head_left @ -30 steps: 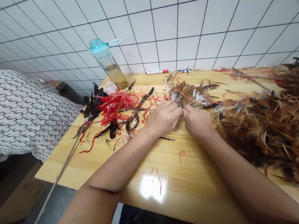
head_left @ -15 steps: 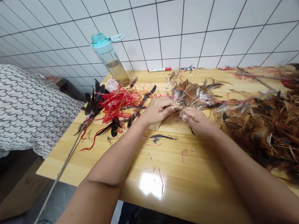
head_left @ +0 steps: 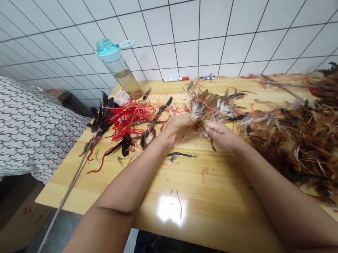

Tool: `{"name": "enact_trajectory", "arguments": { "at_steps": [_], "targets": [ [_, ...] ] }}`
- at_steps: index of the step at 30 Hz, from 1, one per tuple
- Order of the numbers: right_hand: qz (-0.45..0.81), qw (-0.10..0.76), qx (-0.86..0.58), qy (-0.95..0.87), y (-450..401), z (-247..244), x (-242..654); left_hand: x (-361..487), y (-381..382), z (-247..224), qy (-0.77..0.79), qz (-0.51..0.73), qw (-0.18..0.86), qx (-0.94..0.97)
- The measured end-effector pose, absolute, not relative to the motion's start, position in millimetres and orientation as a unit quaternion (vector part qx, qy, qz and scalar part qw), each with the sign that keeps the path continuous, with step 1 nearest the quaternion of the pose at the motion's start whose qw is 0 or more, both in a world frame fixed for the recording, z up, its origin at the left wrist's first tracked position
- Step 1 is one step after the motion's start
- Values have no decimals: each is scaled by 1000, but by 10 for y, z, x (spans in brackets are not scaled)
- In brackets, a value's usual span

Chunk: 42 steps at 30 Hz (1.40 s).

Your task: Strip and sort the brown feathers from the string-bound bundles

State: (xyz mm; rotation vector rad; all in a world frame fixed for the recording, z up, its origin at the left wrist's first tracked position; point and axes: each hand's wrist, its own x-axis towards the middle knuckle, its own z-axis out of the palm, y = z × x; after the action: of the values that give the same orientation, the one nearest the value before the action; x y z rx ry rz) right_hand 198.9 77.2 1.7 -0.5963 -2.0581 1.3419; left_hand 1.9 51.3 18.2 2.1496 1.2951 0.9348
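My right hand is closed, thumb and fingers pinching the base of a small tuft of brown feathers over the middle of the table. Smeared by motion, my left hand lies against the same tuft from the left, its fingers partly hidden by the feathers. Just behind both hands is a loose heap of brown and white feathers with thin red string across it. To their left lies a tangle of red string. Below the left hand rests a single black feather.
A large brown feather pile covers the table's right side. At the left, a stick with black feathers overhangs the table edge. A water bottle and a red-capped marker stand near the tiled wall. Patterned cloth hangs at far left.
My left hand has shifted at the tuft and is now blurred, with more brown feathers spread across its fingers. My right hand keeps its pinch. The view has moved slightly.
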Motion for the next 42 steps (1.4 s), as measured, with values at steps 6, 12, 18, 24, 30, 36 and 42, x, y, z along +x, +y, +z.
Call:
{"name": "enact_trajectory", "arguments": {
  "at_steps": [6, 12, 18, 24, 30, 36, 42],
  "targets": [
    [423, 418, -334, -731, 835, -140, 1975, 213, 401, 95, 471, 326, 181, 799],
    [287, 407, -413, -763, 811, -178, 1947, 425, 306, 74, 439, 325, 61, 835],
    [15, 211, -462, -861, 686, -61, 1964, 424, 255, 154, 417, 278, -94, 860],
    [-50, 113, -364, -923, 693, -20, 1989, 222, 366, 213, 403, 241, -81, 879],
    [132, 145, -273, -942, 760, -79, 1979, 17, 479, 218, 378, 263, 94, 883],
    [356, 310, -211, -856, 778, -93, 1923, -76, 541, 155, 396, 331, 238, 823],
    [493, 428, -278, -705, 724, -172, 1876, 104, 499, 47, 454, 337, 124, 815]
  ]
}}
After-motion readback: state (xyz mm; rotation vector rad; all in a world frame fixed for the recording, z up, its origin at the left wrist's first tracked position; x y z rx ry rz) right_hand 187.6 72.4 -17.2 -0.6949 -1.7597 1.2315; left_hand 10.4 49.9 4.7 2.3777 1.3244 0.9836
